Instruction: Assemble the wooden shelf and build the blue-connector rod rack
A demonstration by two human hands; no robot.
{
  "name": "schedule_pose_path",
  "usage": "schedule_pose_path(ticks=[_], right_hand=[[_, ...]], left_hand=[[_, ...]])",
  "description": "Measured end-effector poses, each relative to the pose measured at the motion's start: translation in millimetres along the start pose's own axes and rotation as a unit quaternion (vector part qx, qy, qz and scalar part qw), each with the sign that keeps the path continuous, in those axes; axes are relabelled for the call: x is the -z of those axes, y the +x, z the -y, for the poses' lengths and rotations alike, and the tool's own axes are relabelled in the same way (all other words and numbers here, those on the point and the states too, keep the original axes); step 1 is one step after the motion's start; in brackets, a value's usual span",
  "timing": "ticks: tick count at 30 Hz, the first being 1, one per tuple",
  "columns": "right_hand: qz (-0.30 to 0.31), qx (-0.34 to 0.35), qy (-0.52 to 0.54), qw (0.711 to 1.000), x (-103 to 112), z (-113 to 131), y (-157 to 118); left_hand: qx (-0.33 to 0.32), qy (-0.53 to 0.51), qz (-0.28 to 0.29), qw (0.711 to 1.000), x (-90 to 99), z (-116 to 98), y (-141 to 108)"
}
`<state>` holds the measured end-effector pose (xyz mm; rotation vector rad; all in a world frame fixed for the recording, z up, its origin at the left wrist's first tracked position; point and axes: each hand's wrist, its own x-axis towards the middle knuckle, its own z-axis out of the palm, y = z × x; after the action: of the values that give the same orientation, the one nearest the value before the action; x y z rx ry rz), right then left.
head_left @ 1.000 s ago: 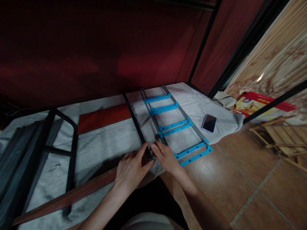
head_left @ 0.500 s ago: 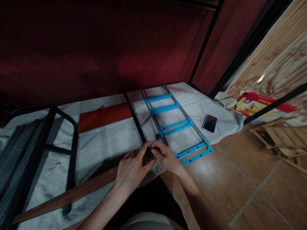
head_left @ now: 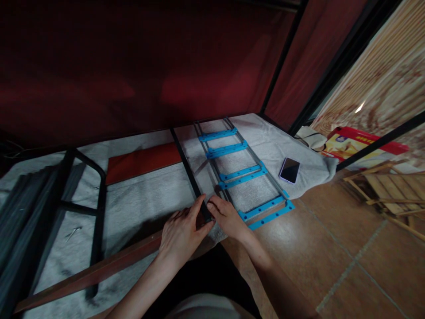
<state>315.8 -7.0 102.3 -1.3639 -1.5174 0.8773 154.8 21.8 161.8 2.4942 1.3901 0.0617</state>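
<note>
A slim black metal bar lies across the grey cloth, its near end between my two hands. My left hand grips that end, with forefinger along the bar and thumb at the tip. From the other side my right hand presses against the bar's end with bent fingers; anything small between its fingertips is hidden. Passing beneath my left hand is a long reddish-brown board. Just right of the bar lie dark rails joined by blue perforated strips.
An orange-red board and a black tube frame lie leftward on the grey cloth. Dark bars are bundled at far left. Small metal pieces sit nearby. A phone rests at right, near a wooden rack.
My right fingers have shifted slightly at the bar's end. My left hand keeps its grip, and the view has moved a little.
</note>
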Motion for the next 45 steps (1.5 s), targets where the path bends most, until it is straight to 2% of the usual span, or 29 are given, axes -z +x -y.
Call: schedule_pose_path(ticks=[3, 8, 14, 18, 21, 27, 30, 36, 41, 45], right_hand=[[-0.010, -0.024, -0.023, 0.999, -1.9, 0.0, 0.1], [-0.001, -0.029, 0.074, 0.997, 1.4, -0.5, -4.7], [0.013, -0.003, -0.030, 0.999, 2.4, 0.1, 0.2], [0.004, -0.025, 0.016, 1.000, 1.8, 0.9, -3.1], [0.014, -0.012, 0.049, 0.999, 3.8, 0.4, -4.7], [0.040, 0.038, -0.047, 0.997, 6.7, 0.4, 3.0], [0.037, 0.025, -0.052, 0.998, 5.8, -0.2, 3.6], [0.031, 0.030, 0.010, 0.999, 7.8, -4.5, -2.6], [0.053, 0.064, -0.056, 0.995, 11.4, -2.4, -0.5], [0.067, 0.061, -0.078, 0.993, 12.2, -1.9, 3.4]], left_hand=[[0.014, 0.004, 0.005, 1.000, 1.4, -1.0, -0.1], [0.020, 0.007, 0.009, 1.000, 2.6, -2.0, -0.1], [0.017, 0.014, 0.005, 1.000, -0.2, -0.3, 0.4], [0.018, 0.011, 0.005, 1.000, 0.2, -0.4, 0.4], [0.018, 0.010, 0.010, 1.000, 0.8, -0.7, 0.8], [0.014, 0.004, 0.010, 1.000, 0.3, -0.5, 0.8], [0.010, 0.002, 0.009, 1.000, -0.1, -0.2, 0.7], [0.016, 0.010, 0.014, 1.000, 0.0, -0.2, 1.1], [0.011, 0.010, 0.008, 1.000, -1.0, 0.3, 0.8], [0.005, 0.007, 0.008, 1.000, -1.4, 0.0, 0.6]])
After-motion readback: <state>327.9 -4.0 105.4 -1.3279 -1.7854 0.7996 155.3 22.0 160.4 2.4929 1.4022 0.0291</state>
